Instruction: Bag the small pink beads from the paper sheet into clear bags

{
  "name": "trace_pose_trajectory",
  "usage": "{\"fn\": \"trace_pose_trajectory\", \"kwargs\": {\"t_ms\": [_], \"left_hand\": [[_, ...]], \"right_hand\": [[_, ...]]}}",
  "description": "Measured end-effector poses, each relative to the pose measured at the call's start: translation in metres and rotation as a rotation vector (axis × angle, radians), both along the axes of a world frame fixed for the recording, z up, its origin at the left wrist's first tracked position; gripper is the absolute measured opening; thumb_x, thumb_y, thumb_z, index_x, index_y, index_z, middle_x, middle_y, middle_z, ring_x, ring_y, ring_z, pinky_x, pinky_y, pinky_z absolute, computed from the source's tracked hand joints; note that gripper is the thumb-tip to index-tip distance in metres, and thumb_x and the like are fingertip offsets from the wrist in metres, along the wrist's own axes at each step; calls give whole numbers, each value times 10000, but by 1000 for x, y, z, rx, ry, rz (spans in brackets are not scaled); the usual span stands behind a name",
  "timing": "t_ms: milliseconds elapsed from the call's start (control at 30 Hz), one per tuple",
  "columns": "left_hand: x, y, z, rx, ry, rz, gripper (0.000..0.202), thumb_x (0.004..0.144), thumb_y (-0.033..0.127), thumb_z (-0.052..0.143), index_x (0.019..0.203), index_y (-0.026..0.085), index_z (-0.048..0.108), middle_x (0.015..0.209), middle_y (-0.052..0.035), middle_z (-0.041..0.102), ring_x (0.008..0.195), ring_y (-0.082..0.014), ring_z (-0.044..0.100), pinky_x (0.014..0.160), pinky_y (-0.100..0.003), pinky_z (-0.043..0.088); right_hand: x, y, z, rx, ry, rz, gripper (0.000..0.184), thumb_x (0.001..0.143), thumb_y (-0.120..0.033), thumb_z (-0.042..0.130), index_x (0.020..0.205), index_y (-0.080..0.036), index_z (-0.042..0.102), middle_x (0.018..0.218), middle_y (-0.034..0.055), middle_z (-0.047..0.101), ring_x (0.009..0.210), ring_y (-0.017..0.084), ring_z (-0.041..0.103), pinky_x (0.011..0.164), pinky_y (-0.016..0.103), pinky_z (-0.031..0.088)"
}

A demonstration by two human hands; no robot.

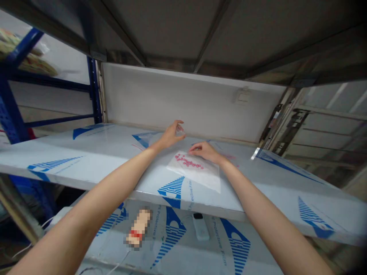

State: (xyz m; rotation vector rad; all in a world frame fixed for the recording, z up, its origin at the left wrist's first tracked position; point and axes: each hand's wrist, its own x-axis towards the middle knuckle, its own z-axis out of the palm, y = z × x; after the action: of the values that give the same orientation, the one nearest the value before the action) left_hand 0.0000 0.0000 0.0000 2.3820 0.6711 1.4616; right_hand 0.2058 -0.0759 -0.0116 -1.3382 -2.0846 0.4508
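My left hand [171, 135] is raised above the back of the shelf board, thumb and forefinger curved and apart. Between them is a small pale, pinkish patch that I cannot make out. To its right, my right hand [205, 151] has its fingertips pinched together at the upper edge of a thin whitish, see-through sheet or bag [208, 177]. Whatever the pinch holds is hidden or too small to name. Many small pink pieces [189, 163], like beads or tiny flowers, lie scattered across the sheet. Fainter pink marks [231, 157] show beyond my right wrist.
The shelf board [109, 164] wears blue-printed protective film. A lower board carries a pale device with a dark top [201, 227] and a pixelated object [139, 229] beside a white cable [119, 262]. A metal shelf [177, 34] hangs overhead; a blue upright [94, 89] stands left.
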Motion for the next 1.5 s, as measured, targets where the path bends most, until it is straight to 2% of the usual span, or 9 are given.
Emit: {"fn": "trace_pose_trajectory", "kwargs": {"t_ms": [233, 500, 767, 900, 967, 1133, 1267, 1367, 1500], "left_hand": [[1, -7, -3, -28, 56, -62, 526, 766, 290, 679, 1221, 154, 452, 1025, -94, 646, 964, -201, 620, 894, -359, 470], [11, -21, -3, -1, 78, -142, 605, 761, 326, 711, 1262, 149, 422, 1068, -117, 646, 976, -216, 629, 909, -386, 476], [22, -37, -6, -8, 142, -287, 644, 800, 311, 697, 1349, 188, 383, 1181, -135, 642, 1050, -225, 627, 963, -410, 465], [17, -23, -5, -2, 83, -250, 673, 773, 305, 718, 1349, 182, 392, 1094, -122, 660, 1011, -214, 632, 960, -405, 466], [13, -16, -5, -4, 67, -202, 667, 765, 304, 715, 1340, 173, 402, 1053, -113, 664, 987, -209, 637, 951, -403, 469], [4, -7, -4, -48, 46, -115, 603, 765, 292, 700, 1294, 195, 428, 1042, -89, 660, 978, -189, 639, 948, -378, 475], [0, -5, -4, -68, 44, -102, 570, 773, 282, 696, 1272, 185, 438, 1043, -91, 667, 968, -183, 641, 945, -378, 478], [1, -5, -4, -70, 51, -95, 575, 759, 265, 713, 1262, 173, 451, 1029, -94, 674, 964, -191, 642, 938, -390, 479], [9, -14, -5, -61, 75, -149, 614, 751, 268, 733, 1280, 153, 443, 1014, -106, 666, 955, -209, 646, 920, -400, 485]], "right_hand": [[-10, 9, -10, -40, -73, 37, 98, 774, -254, 702, 825, -203, 768, 860, 49, 753, 751, 189, 659, 743, 306, 474], [-10, 1, 21, 316, 479, -115, 214, 763, -359, 694, 872, -185, 753, 947, 69, 745, 835, 182, 628, 803, 309, 455], [-14, 1, 19, 362, 259, -131, 190, 831, -331, 649, 854, -188, 771, 909, 61, 749, 790, 184, 621, 766, 309, 440], [-5, 6, 18, 419, 299, -303, 232, 876, -331, 588, 905, -186, 766, 907, 65, 747, 811, 189, 639, 781, 310, 450], [-1, 6, 15, 376, 282, -324, 192, 839, -306, 631, 916, -183, 757, 910, 63, 744, 816, 185, 643, 777, 301, 455], [-1, 4, 0, -53, 38, 60, 131, 718, -220, 732, 842, -183, 755, 867, 45, 747, 782, 172, 660, 750, 278, 480], [-5, 4, -8, -86, -45, 74, 73, 718, -197, 727, 784, -180, 752, 835, 50, 748, 722, 167, 649, 725, 282, 477], [-5, 3, -2, -16, -8, 23, 62, 731, -227, 720, 756, -178, 747, 789, 49, 738, 690, 163, 628, 693, 281, 459], [-5, -1, 16, 255, 336, -134, 201, 765, -348, 700, 848, -171, 747, 869, 62, 739, 750, 167, 620, 731, 288, 458]]}}
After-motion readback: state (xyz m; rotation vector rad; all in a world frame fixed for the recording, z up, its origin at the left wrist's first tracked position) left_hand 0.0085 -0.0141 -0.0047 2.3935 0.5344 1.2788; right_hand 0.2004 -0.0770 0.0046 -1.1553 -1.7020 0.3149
